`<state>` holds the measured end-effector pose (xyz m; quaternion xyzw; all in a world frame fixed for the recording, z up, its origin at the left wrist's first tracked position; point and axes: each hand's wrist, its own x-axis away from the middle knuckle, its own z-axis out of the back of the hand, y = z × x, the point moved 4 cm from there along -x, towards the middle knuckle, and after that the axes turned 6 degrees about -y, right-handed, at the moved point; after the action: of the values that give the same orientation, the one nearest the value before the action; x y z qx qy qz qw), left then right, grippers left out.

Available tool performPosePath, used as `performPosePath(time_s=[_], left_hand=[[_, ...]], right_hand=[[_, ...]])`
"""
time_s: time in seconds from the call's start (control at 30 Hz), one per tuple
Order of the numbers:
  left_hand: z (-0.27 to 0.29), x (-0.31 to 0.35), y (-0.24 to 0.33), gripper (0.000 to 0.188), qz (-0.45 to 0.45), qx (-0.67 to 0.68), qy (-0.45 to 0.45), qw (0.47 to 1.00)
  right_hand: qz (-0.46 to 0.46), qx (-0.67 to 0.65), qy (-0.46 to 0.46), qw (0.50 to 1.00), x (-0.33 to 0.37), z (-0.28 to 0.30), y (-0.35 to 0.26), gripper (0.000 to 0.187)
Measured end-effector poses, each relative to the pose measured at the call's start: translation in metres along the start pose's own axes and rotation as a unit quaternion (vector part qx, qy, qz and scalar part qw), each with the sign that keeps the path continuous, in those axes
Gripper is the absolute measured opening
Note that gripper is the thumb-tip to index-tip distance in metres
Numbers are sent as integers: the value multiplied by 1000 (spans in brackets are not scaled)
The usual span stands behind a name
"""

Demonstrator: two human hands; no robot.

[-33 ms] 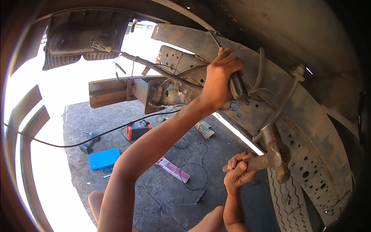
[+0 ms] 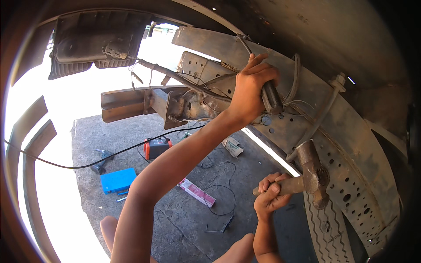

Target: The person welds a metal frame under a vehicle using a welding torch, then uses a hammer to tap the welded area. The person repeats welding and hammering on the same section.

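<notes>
My left hand point(image 2: 251, 90) reaches up and grips a screwdriver point(image 2: 272, 101) with a thick dark handle. Its thin shaft points up to the upper edge of the perforated steel frame rail point(image 2: 324, 109); whether the tip touches there I cannot tell. Lower on the right, my right hand point(image 2: 272, 195) is wrapped round the wooden handle of a hammer point(image 2: 314, 173). The heavy, rusty double-faced head is upright in front of the rail, below and apart from the screwdriver.
A corrugated hose point(image 2: 184, 81) and loose wires run along the frame. A treaded tyre point(image 2: 326, 228) stands at lower right. On the concrete floor lie a blue case point(image 2: 118, 180), a red-and-black machine point(image 2: 158, 148), a pink-and-white box point(image 2: 197, 193) and cables. A black cable point(image 2: 83, 166) crosses the left side.
My left hand and the screwdriver handle have shifted very slightly to the right. The hammer stays nearly in place.
</notes>
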<state>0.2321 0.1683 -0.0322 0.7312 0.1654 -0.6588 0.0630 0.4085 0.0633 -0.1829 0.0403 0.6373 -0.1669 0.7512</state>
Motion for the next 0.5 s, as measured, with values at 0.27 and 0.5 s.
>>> performPosePath(time_s=[0.27, 0.5], left_hand=[[-4, -10, 2, 21, -3, -7, 1, 1000], [-3, -16, 2, 24, 2, -10, 1, 1000]], right_hand=[[24, 32, -10, 999, -10, 3, -8, 38], [2, 46, -1, 999, -44, -26, 15, 32]])
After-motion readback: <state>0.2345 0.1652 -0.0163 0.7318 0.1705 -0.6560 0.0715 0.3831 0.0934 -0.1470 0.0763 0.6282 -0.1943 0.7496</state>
